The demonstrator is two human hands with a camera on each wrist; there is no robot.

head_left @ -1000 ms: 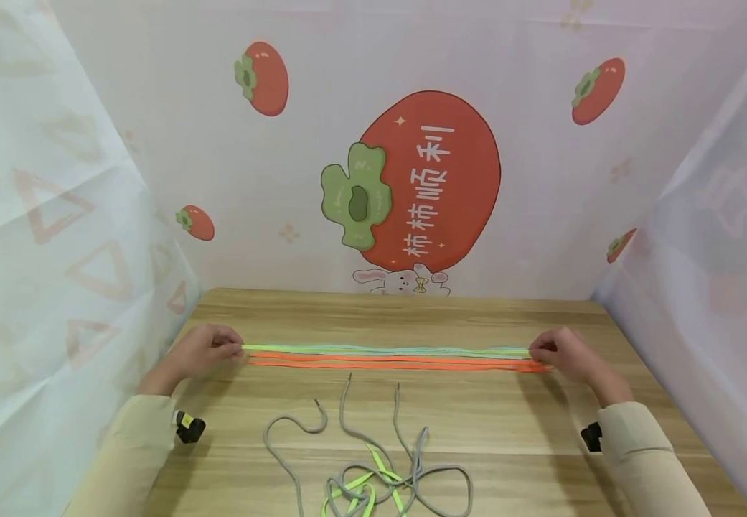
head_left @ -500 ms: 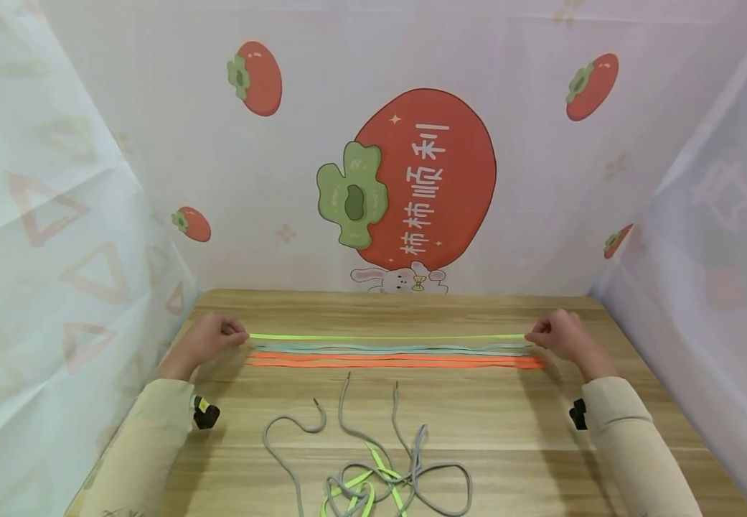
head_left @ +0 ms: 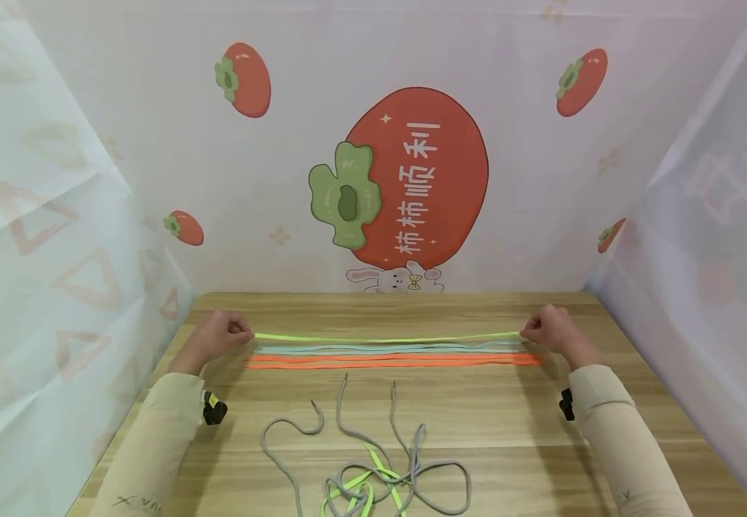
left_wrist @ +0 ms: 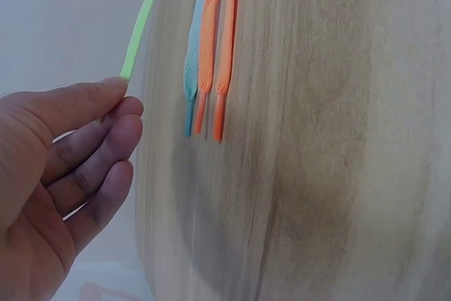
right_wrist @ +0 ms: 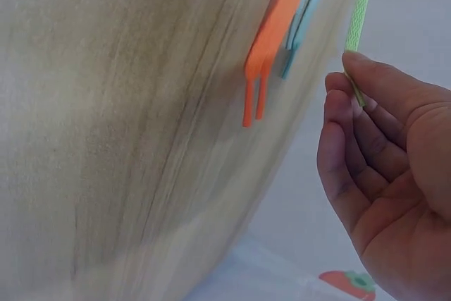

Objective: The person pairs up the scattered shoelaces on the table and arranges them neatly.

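Note:
A flat neon-green shoelace point(head_left: 386, 339) stretches between both hands and sags a little in the middle. My left hand point(head_left: 223, 334) pinches its left end between thumb and forefinger. The right end is pinched by my right hand point(head_left: 550, 330), with the tip poking out past the thumb in the right wrist view. Just nearer the body, light blue shoelaces point(head_left: 347, 351) lie stretched side by side on the table. Orange shoelaces point(head_left: 386, 363) lie along them, their tips in line near the blue ones at each end.
Toward the front of the wooden table point(head_left: 509, 431), a grey round shoelace point(head_left: 444, 465) lies in loose loops. Another neon-green shoelace point(head_left: 379, 463) is tangled with it. A printed cloth backdrop point(head_left: 283, 158) rises at the back edge, with cloth sides left and right.
Both hands have lifted the neon-green shoelace off the blue laces and carried it toward the back of the table. It was taut half a second ago and now sags slightly.

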